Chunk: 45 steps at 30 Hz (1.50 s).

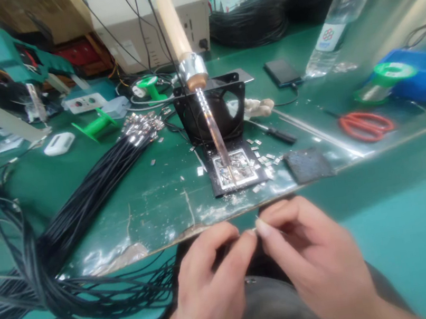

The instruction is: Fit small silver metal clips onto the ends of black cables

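Note:
My left hand (214, 271) and my right hand (310, 251) meet just below the bench's front edge, fingertips pinched together on a small thin piece, perhaps a wire end or metal terminal, too small to name. Right above them a soldering iron (194, 71) with a wooden handle stands fixed in a black stand, its tip resting on a square metal plate (236, 169). Small silvery terminals (267, 159) lie scattered beside the plate. A thick bundle of black cables (83, 200) with metal ends runs from the bench centre off to the left.
Red-handled scissors (366, 125), a blue tray (424, 72), a green-capped solder spool (387, 77), a plastic bottle (339, 18) and a phone (282, 72) sit at right. Green spools (98, 126), a beige instrument box (151, 14) and a screwdriver (273, 132) lie behind. A dark sponge pad (307, 164) sits beside the plate.

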Available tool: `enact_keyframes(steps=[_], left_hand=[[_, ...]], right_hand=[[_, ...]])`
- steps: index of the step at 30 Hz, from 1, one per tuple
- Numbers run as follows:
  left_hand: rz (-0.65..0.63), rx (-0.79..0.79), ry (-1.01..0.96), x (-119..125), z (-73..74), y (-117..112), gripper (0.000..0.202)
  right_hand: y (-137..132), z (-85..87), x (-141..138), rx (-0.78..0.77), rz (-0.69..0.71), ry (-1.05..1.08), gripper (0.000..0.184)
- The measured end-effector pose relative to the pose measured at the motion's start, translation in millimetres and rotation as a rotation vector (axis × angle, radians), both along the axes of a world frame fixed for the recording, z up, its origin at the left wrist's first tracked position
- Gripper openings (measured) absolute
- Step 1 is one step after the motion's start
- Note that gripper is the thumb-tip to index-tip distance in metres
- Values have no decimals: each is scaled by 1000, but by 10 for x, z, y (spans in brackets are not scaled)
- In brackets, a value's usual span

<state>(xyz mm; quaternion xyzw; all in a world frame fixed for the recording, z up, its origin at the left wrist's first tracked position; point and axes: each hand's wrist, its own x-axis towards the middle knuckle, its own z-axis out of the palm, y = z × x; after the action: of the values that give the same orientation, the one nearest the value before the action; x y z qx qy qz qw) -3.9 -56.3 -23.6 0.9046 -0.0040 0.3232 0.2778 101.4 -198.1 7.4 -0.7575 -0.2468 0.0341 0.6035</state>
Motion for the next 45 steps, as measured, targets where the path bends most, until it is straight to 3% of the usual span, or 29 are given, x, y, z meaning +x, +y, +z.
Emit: enact_keyframes(steps=[10, 17, 21, 25, 30, 45], left_hand=[[50, -54, 22, -9, 44, -34, 32], [-28, -8, -45, 42, 126, 6, 29], [0, -83, -76, 103, 185, -20, 28], [42, -270, 12, 120, 182, -17, 29], [-27, -364, 140, 131, 232, 17, 18], [16, -253, 45, 347, 305, 101, 20]], right_hand=[[9, -25, -19, 18, 8, 6, 14], [3, 2, -1, 34, 20, -46, 15], [-19, -20, 3, 54, 41, -87, 15], [-45, -72, -3, 119, 85, -142, 16], [-58, -123, 7, 115, 57, -235, 23], [141, -96, 184, 187, 44, 67, 13]])
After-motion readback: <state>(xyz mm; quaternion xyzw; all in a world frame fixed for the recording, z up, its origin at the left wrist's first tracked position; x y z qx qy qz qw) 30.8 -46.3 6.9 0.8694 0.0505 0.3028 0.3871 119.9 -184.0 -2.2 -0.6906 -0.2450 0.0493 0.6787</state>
